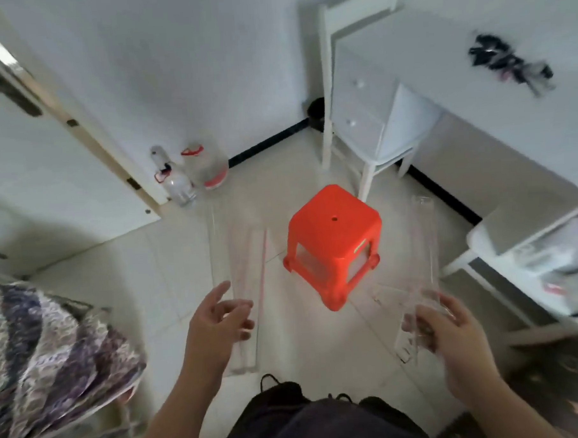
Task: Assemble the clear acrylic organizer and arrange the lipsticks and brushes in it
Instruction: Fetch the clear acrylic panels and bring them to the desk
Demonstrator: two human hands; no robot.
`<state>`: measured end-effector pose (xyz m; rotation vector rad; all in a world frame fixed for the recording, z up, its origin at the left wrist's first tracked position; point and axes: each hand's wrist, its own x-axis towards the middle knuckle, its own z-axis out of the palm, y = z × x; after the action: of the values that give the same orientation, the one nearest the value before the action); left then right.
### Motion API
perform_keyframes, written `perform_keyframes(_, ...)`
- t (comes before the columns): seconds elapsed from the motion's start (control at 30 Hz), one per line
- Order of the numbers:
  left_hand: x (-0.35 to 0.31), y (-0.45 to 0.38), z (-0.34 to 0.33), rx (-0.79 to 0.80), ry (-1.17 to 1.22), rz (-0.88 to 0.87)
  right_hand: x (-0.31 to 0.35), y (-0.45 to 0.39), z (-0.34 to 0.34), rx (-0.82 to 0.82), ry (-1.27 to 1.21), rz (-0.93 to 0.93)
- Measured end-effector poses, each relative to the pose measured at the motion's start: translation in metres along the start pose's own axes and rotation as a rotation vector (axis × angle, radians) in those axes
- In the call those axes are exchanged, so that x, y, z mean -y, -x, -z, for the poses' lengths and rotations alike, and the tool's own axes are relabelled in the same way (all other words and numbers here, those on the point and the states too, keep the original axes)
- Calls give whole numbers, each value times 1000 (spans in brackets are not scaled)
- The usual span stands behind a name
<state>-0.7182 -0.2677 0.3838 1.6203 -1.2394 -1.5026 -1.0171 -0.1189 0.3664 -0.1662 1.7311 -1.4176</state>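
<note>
Acrylic panels (418, 262) held, one per hand.

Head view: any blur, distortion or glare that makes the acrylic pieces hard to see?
Head view: wide-angle bending curves the door and desk edges; motion blur smears both hands, left and right, and the dark bundle on the desk; the clear acrylic pieces, left and right, nearly vanish against the pale floor; the red stool looks oversaturated.

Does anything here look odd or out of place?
Nothing looks broken or spilled. The dark tangled heap lies loose on the white desk, while each hand, left hand and right hand, holds a clear acrylic panel in mid-air.
</note>
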Motion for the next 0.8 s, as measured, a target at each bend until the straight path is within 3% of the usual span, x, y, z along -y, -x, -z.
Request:
perform_keyframes(0.4,-87,-134,-163,347,-98,-85,52,-88,63,-321,-105,67)
perform_keyframes(0.57,-127,-180,-229,497,-169,-137,83,-124,74,-384,-159,127)
perform_keyframes(0.8,-168,-229,-309,573,-253,-220,113,-178,93,-446,-253,130)
